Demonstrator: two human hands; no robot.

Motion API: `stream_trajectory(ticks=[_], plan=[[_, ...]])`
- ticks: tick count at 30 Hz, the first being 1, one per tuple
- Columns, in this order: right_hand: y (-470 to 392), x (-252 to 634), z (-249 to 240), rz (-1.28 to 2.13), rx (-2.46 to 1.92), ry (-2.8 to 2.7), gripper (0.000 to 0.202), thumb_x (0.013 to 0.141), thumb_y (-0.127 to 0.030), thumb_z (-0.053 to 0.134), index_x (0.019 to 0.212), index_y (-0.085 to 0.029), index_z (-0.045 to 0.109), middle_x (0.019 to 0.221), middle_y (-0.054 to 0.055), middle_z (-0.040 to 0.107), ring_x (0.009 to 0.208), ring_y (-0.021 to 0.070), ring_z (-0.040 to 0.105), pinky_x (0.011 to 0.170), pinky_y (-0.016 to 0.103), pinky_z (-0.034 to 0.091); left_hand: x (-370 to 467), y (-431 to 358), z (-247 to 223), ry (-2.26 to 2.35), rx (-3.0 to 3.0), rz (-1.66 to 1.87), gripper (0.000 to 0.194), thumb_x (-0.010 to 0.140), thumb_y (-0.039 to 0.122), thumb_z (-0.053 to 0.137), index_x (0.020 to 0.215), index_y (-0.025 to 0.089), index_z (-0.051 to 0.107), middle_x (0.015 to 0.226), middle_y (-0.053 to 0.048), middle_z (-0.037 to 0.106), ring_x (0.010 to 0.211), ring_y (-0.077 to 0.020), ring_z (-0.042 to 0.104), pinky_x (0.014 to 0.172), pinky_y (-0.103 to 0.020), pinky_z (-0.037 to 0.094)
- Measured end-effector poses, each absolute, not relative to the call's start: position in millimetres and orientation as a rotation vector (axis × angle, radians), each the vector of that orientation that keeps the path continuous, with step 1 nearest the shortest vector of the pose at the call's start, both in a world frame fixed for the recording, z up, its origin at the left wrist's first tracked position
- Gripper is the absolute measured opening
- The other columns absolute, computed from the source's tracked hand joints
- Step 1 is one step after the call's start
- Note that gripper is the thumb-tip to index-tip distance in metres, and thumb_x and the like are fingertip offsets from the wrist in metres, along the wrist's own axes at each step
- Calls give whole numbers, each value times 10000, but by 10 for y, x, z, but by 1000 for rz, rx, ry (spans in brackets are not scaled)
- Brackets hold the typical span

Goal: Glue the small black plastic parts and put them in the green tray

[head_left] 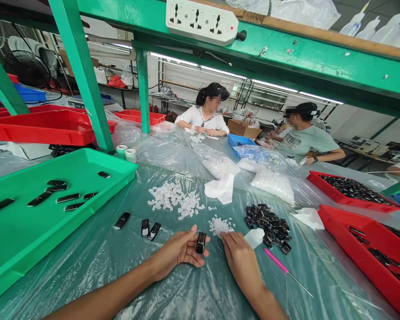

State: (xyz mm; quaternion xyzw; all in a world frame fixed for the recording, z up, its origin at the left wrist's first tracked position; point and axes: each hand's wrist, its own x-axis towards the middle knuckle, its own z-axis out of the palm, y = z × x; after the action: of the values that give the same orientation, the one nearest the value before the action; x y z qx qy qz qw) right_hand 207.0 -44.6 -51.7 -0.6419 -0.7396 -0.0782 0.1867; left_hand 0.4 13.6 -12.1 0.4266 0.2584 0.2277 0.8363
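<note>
A black glossy piece (201, 243) rests upright across the fingers of my left hand (180, 251), held near the middle of the table. My right hand (240, 255) is palm down, its fingertips at the edge of a small heap of tiny white bits (219, 225); whether it pinches one is hidden. Behind lies a larger pile of white pieces (168, 196). Several black pieces (270, 222) are heaped to the right, beside a white bottle (254, 238). Three single black pieces, one of them farthest left (122, 221), lie left of my left hand.
At left is a green tray (120, 171) with several black pieces. A pink-handled pointed tool (276, 260) lies right of my right hand. Red trays (356, 249) line the right side. Two people sit across the table, near white-filled bags (275, 184). A green frame (83, 75) crosses above.
</note>
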Motion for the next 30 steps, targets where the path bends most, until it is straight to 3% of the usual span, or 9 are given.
stream_trajectory(ticks=[9,17,25,30], plan=[[-496,2064,-485,-277,-1795,-2005,261,874,-87,400,993,-180,613,986,94,614,902,263,576,712,387,497,-6,114,-146,537,964,473,441,853,437,524,1093,80,623,870,-143,662,663,-145,611,694,-291,483],[-554,1986,-376,22,-1622,-1767,233,896,-197,436,1051,-216,608,1023,64,626,963,206,584,822,320,485,13,119,-201,528,1046,445,432,770,394,652,1096,110,636,832,-97,657,610,-98,584,643,-230,459],[-489,2066,-415,-80,-1709,-1831,282,869,-119,398,997,-210,632,1045,84,610,969,241,573,774,380,506,23,94,-161,554,1058,448,456,750,424,658,1074,104,646,804,-90,651,607,-108,566,638,-241,450],[-498,2051,-358,-54,-1637,-1831,278,861,-122,418,994,-223,640,1081,87,592,1022,240,544,837,392,476,29,101,-173,559,1113,456,462,744,447,651,1048,99,657,800,-92,649,606,-116,560,632,-247,446]])
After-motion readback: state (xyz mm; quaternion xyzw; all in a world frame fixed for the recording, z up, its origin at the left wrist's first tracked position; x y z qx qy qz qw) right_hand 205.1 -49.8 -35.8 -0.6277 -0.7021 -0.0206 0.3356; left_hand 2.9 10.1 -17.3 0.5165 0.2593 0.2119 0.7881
